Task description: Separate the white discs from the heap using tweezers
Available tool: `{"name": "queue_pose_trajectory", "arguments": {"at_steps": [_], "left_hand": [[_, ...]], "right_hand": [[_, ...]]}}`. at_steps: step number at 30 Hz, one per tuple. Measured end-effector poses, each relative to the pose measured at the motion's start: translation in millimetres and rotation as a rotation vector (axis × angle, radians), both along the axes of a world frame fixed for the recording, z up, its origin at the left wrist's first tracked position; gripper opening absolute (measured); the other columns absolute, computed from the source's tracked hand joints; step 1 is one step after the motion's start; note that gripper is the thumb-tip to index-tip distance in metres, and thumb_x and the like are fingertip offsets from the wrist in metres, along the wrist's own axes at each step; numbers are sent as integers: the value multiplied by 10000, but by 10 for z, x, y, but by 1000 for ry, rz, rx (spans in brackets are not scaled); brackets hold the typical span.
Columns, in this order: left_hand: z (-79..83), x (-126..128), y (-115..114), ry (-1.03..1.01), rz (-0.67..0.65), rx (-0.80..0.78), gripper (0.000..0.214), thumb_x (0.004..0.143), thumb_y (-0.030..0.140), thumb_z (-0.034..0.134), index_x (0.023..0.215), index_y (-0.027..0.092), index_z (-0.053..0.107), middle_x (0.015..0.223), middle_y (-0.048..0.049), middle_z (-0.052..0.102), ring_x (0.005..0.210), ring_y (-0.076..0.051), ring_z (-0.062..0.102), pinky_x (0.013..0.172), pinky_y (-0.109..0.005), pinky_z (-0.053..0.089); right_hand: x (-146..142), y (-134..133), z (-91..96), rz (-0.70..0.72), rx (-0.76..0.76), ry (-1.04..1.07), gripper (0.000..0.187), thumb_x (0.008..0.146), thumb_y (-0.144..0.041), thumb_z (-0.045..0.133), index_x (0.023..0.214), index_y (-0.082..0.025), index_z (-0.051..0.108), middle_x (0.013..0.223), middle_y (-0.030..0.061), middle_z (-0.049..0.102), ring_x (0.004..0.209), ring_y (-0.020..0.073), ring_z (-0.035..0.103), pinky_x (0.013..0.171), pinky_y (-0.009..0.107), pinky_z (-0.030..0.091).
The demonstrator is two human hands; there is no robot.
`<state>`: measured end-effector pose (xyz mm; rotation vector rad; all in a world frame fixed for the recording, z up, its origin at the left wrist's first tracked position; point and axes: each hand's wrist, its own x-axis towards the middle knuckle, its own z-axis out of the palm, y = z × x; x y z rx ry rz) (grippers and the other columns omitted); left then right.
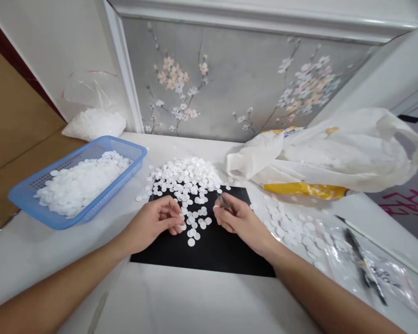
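My left hand (162, 218) is low over the left side of a black mat (202, 255), its fingers curled and thumb drawn in. White discs touch or lie right beside its fingertips; whether one is pinched there I cannot make out. On the right, my right hand (238, 213) is closed around a small grey metal tool (224, 202), whose exact kind is hidden by the fingers. A white disc (215, 208) shows at its fingertips. Between both hands, loose white discs (191, 233) are scattered over the mat, spreading from a larger heap (188, 171) behind.
At the left stands a blue plastic basket (107, 185) filled with discs, a clear bag of white pieces (94, 123) behind it. A white plastic bag (334, 157) lies at the back right. Further discs (289, 222), a pen (365, 264) and a thin white stick (383, 247) are front right.
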<state>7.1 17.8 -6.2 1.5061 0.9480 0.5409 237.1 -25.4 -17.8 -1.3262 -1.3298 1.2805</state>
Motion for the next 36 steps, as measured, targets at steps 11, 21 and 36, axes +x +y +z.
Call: {"name": "queue_pose_trajectory", "arguments": {"at_steps": [11,21,36], "left_hand": [[-38,52,-29,-177,86,-215,302,821,428,618,955,158,590,967,-108,714,869,-238,701,806,-374,553],[-45,25,24,-105,120,-53,182,781,304,660,888,173,595,746,1,627,656,-125,620,539,-214,466],[45,21,-62,435,-125,492,126,893,254,483,878,232,606,864,20,533,760,-132,508,689,-258,375]], "right_hand": [[114,64,-34,-49,-59,181,310,821,-430,574,647,-192,477,582,-42,477,415,61,280,403,235,176],[26,-1,-81,147,249,-537,138,841,-273,600,722,-204,614,738,2,586,642,146,561,620,270,427],[47,8,-33,32,25,-301,55,809,-224,513,832,-209,561,645,-39,566,528,110,437,513,242,334]]}}
